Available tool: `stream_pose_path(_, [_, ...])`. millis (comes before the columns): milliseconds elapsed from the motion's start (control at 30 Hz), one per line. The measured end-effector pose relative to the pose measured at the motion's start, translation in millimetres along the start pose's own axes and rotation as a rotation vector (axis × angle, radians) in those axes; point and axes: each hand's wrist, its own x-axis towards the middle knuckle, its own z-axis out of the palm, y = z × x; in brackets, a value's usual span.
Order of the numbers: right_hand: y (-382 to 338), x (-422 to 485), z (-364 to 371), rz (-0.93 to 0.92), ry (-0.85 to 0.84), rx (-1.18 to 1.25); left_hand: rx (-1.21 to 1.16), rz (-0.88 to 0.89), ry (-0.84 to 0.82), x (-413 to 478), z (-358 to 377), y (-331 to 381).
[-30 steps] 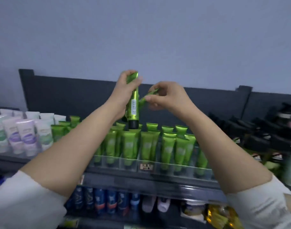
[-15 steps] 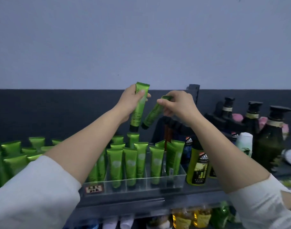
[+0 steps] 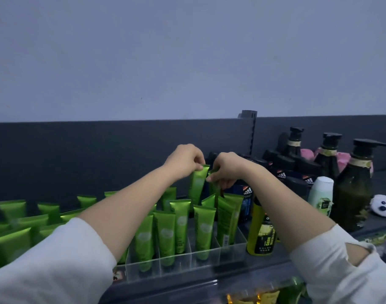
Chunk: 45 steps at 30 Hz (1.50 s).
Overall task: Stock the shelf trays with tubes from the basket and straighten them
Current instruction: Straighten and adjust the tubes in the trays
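Green tubes (image 3: 165, 238) stand in rows in the clear tray (image 3: 209, 257) at 6 o'clock. Farther back, toward 12, the left hand (image 3: 184, 160) pinches one tube (image 3: 197, 185) and the right hand (image 3: 226, 167) pinches a second tube (image 3: 214, 185). Both came down from up high, so they look ready to slide in.

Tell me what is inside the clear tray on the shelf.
Green tubes stand upright in the clear tray. The left forearm covers its left rear part, which cannot be seen.

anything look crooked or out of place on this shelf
Yes: the green tubes at far left lean over at slants, unlike the upright ones in the clear tray. The right sleeve also has a hole.
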Motion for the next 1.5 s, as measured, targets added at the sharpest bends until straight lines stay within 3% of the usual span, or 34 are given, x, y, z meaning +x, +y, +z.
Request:
stream_pose_path(267, [13,13,16,0.027,-0.085,-0.219,0.387,0.025,-0.210,-8,21,-8])
stream_pose_path(533, [3,10,8,0.010,-0.074,-0.596,0.449,-0.005,-0.336,-8,18,-9])
stream_pose_path(967, [22,6,9,-0.040,-0.085,-0.304,0.414,-0.046,-0.267,-19,17,-8])
stream_pose_path(1167, [23,4,10,-0.057,-0.097,-0.311,0.384,-0.053,-0.345,-23,15,-6])
stream_pose_path(1500, [25,1,12,-0.059,-0.055,-0.353,0.359,-0.071,-0.335,-25,20,-6])
